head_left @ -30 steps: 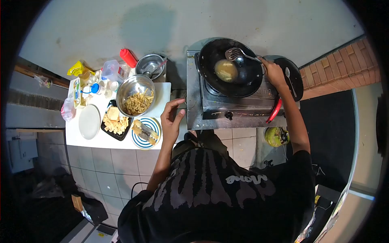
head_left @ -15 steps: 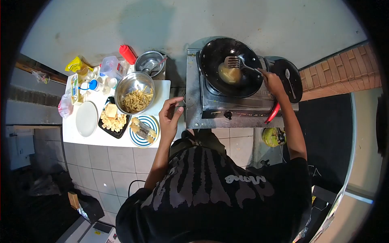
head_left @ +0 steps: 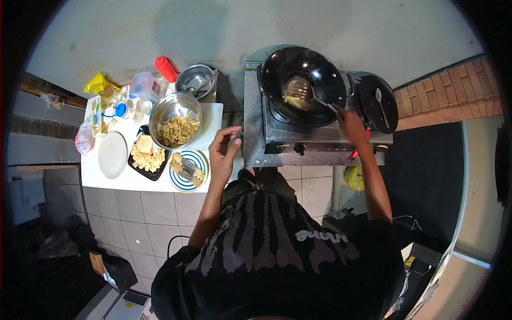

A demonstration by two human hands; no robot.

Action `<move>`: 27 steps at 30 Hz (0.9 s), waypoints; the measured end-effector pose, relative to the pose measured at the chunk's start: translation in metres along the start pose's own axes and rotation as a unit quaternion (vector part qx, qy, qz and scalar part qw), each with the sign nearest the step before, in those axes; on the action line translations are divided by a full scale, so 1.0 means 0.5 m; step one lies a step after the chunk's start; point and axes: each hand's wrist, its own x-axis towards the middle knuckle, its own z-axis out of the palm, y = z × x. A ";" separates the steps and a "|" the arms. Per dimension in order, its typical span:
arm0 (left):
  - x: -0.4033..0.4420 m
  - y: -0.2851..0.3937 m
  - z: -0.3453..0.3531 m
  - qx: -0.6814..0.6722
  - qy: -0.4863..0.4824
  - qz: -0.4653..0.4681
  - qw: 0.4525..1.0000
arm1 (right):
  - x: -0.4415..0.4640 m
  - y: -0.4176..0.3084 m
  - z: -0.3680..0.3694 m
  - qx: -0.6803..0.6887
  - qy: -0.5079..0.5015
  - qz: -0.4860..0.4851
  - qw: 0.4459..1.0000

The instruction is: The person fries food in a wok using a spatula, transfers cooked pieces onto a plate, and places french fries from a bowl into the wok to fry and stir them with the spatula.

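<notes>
Round black metal wok (head_left: 282,69) on silver metal stove (head_left: 322,137), slotted metal spatula (head_left: 301,91) inside, rectangular white table (head_left: 95,172) at left.

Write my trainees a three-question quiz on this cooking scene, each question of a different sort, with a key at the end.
1. Which hand holds the slotted spatula?
2. True or false: the wok sits on the stove.
3. Where does the striped plate lie? A) on the stove; B) in the wok; C) on the white table.

Key:
1. The right hand.
2. True.
3. C.
</notes>
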 end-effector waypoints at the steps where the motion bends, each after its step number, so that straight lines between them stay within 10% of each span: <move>1: 0.000 0.002 0.001 0.001 0.000 -0.001 1.000 | -0.010 -0.013 0.001 0.003 -0.008 0.027 1.000; 27: -0.007 0.007 0.003 -0.002 -0.003 0.004 1.000 | -0.096 -0.122 -0.014 -0.067 0.139 0.066 0.986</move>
